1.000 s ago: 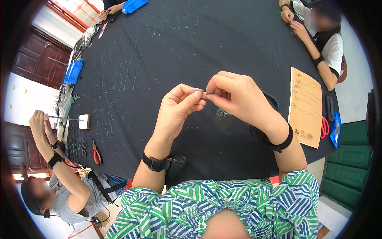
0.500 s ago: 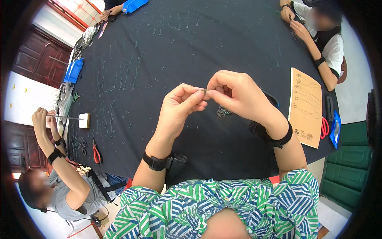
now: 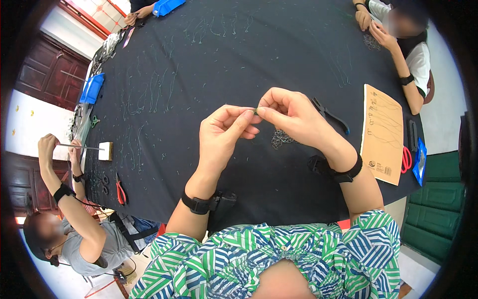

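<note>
My left hand and my right hand meet over the middle of the black-covered table. Thumb and forefinger of each pinch a tiny dark green thing between them; it is too small to tell its kind. Just below my right hand lies a heap of small dark metal loops or hooks, partly hidden by that hand. Beyond my right wrist, dark-handled pliers lie on the cloth.
A tan cardboard sheet with mounted lines lies right, beside red-handled scissors and a blue packet. Red-handled pliers and a white block are left. Thin green threads strew the black cloth. Three co-workers sit around.
My right hand has shifted slightly up and left, uncovering more of the pliers. My pinch on the small green thing stays. The co-workers at left and right have moved their hands.
</note>
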Motion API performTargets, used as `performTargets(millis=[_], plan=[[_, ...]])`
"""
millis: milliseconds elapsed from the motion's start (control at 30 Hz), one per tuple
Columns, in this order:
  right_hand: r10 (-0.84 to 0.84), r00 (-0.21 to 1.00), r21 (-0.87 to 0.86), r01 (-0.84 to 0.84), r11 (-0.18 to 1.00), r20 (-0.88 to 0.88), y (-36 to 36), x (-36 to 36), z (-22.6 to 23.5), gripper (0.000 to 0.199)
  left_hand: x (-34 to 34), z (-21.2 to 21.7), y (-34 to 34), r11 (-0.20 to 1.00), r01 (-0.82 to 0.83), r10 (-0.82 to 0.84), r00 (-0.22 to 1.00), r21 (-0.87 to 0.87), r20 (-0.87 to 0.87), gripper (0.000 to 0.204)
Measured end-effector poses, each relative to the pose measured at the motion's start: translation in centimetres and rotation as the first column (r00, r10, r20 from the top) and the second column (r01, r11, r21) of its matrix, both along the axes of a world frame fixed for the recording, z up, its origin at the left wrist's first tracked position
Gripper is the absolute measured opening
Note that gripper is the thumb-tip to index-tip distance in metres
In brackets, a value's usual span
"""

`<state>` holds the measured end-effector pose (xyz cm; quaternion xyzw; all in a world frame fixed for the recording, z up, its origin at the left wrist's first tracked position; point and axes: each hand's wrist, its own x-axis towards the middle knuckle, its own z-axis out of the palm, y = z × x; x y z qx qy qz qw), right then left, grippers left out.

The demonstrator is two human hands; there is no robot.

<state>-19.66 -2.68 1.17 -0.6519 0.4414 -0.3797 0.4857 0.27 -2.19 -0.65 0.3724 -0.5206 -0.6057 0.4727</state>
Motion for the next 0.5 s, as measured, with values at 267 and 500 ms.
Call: performTargets(millis=[267,500], plan=[[-0.013,1.0,0.0,0.013,1.0,0.021,0.2,0.4,-0.3,0.022,0.0,-0.4,0.0,0.998,-0.051,0.056,0.994,-0.048,0.098,0.015],[-0.083,0.972,-0.304,0.014,0.953,-0.218,0.4,0.4,0.8,0.01,0.0,-0.3,-0.1,0.998,-0.065,0.066,0.989,-0.013,0.132,0.015]])
